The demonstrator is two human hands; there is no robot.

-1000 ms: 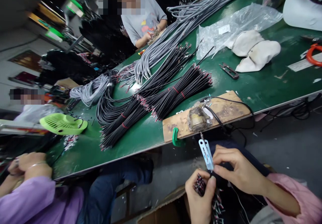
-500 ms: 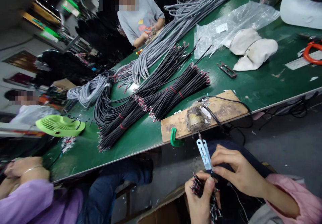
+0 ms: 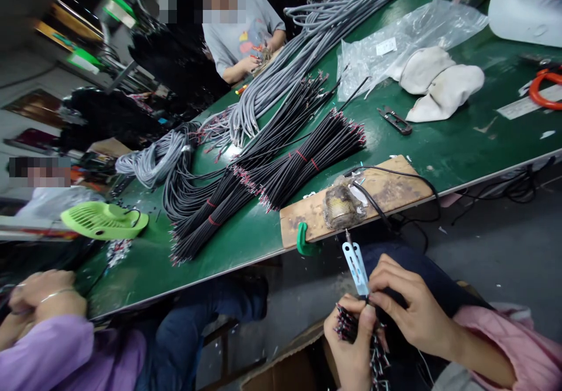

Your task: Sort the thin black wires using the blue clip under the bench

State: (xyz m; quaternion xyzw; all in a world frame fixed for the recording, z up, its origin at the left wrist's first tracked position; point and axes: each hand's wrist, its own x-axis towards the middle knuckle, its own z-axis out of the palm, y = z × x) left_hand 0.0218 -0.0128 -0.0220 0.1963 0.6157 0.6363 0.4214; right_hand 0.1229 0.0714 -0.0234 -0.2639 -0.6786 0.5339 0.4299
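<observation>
My left hand (image 3: 351, 338) is closed around a bundle of black cables (image 3: 346, 323) with red and white wire ends. The fingers of my right hand (image 3: 397, 297) are pinched on a single black cable (image 3: 367, 299) just above my left thumb; its tip is hidden. Right beside those fingertips is the lower end of a light-blue, two-pronged plastic piece (image 3: 356, 268). That piece hangs from the metal shaft (image 3: 348, 236) of a small, grimy motor (image 3: 341, 206), fixed on a wooden board (image 3: 395, 183).
A green clamp (image 3: 304, 240) grips the board at the edge of the green table (image 3: 465, 151). Bundled black cables (image 3: 314, 151), grey cables (image 3: 263, 95), snips (image 3: 395, 120), white gloves (image 3: 443, 86) and a green fan (image 3: 104, 220) lie there. Co-workers sit left and opposite; below is a cardboard box (image 3: 281, 373).
My right fingertips have come slightly lower and closer to my left thumb, and the black cable below the blue piece shows more. My left hand stays nearly in place.
</observation>
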